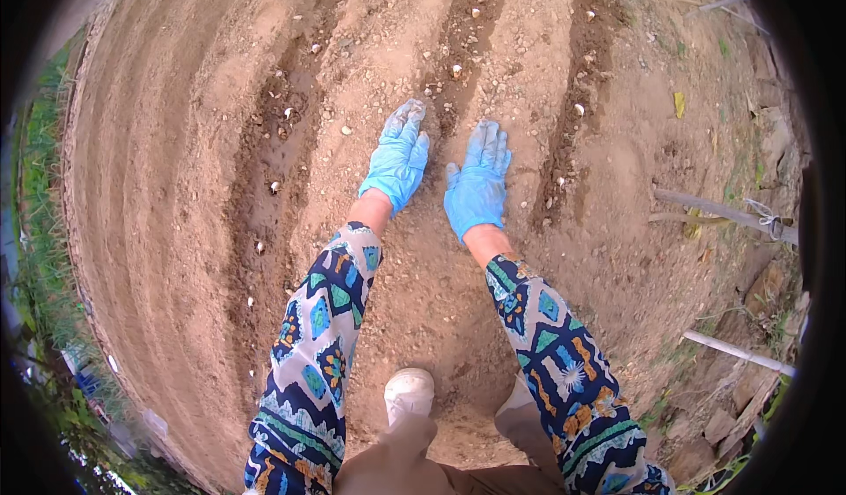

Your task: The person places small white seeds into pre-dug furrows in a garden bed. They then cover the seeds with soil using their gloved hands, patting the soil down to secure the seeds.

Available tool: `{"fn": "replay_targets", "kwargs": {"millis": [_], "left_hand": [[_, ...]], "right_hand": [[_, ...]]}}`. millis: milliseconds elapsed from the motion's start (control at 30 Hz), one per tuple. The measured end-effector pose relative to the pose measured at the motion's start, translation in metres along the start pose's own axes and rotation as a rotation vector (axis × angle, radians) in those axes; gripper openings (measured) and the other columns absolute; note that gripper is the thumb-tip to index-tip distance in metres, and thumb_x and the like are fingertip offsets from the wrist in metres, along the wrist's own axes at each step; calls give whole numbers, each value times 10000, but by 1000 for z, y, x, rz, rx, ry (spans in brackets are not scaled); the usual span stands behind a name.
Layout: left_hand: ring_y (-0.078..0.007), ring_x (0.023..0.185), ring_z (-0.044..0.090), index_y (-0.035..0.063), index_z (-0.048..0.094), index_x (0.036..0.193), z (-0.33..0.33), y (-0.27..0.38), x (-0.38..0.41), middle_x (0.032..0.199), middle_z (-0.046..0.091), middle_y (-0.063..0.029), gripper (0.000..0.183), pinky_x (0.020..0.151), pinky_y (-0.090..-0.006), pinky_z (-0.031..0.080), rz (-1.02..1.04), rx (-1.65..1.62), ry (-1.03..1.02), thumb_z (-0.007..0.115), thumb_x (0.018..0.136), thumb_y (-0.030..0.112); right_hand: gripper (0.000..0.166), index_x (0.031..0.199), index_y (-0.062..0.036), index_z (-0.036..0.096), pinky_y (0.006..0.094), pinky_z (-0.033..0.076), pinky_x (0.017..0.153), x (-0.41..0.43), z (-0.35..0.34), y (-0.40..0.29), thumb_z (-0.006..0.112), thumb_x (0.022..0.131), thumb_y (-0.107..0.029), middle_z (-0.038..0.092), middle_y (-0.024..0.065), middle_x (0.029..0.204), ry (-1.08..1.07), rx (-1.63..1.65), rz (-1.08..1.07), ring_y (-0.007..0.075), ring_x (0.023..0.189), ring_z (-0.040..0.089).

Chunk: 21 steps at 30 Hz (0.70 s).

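Both of my hands wear thin blue disposable gloves with soil on the fingertips. My left hand (398, 155) lies against the ridge on the left side of the middle furrow (468, 39), its fingers stretched forward. On that furrow's right side, my right hand (479, 176) is laid out flat with the thumb away from the fingers. Neither hand shows anything held, though the palms are hidden. Just beyond my fingertips, a garlic clove (457, 71) sits in the damp furrow, with another clove (475, 13) farther up. Between my wrists the ground is dry, loose soil.
Several cloves dot the wet left furrow (264, 211), and more lie in the right furrow (575, 138). My shoe (409, 392) stands on the soil below. Wooden poles (727, 212) and stones (720, 425) line the right edge; green plants (49, 224) border the far left.
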<state>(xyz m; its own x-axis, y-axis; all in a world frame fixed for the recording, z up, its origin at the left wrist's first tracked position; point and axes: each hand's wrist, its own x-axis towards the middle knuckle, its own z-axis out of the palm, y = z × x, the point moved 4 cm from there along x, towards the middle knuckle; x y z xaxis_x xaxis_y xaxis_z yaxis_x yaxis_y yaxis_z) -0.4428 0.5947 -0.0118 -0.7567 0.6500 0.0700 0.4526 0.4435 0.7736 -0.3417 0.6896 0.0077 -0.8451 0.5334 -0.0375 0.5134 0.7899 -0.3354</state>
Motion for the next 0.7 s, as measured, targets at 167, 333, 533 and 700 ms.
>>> {"fn": "replay_targets", "kwargs": {"millis": [167,333,533,700], "left_hand": [[-266,1271,332,30,416,1293,-1,20,-1,1338,403,-149,400,1074,-336,211,119,2,-99,409,903,122],[-238,1291,317,21,405,1298,-26,9,-34,1336,426,-129,395,1093,-361,152,15,-141,165,386,919,128],[-288,1293,308,73,446,1278,-32,-12,-30,1346,411,-111,408,1087,-412,185,43,574,174,427,874,130],[-270,1288,324,108,474,1259,-33,-17,-32,1349,412,-91,398,1081,-411,206,45,521,131,453,863,143]], "right_hand": [[702,1387,24,127,465,99,1094,6,2,-15,510,834,-179,110,224,1450,-41,89,-3,382,1345,96],[655,1407,-47,136,431,130,1101,12,-15,-22,460,838,-81,147,172,1456,-9,417,-248,318,1344,157],[581,1392,-59,224,419,148,1096,37,-15,5,447,861,-144,234,157,1435,28,140,-206,305,1330,211],[553,1385,-95,263,403,174,1093,47,-1,-19,445,879,-225,272,152,1421,-77,115,-411,301,1322,237]]}}
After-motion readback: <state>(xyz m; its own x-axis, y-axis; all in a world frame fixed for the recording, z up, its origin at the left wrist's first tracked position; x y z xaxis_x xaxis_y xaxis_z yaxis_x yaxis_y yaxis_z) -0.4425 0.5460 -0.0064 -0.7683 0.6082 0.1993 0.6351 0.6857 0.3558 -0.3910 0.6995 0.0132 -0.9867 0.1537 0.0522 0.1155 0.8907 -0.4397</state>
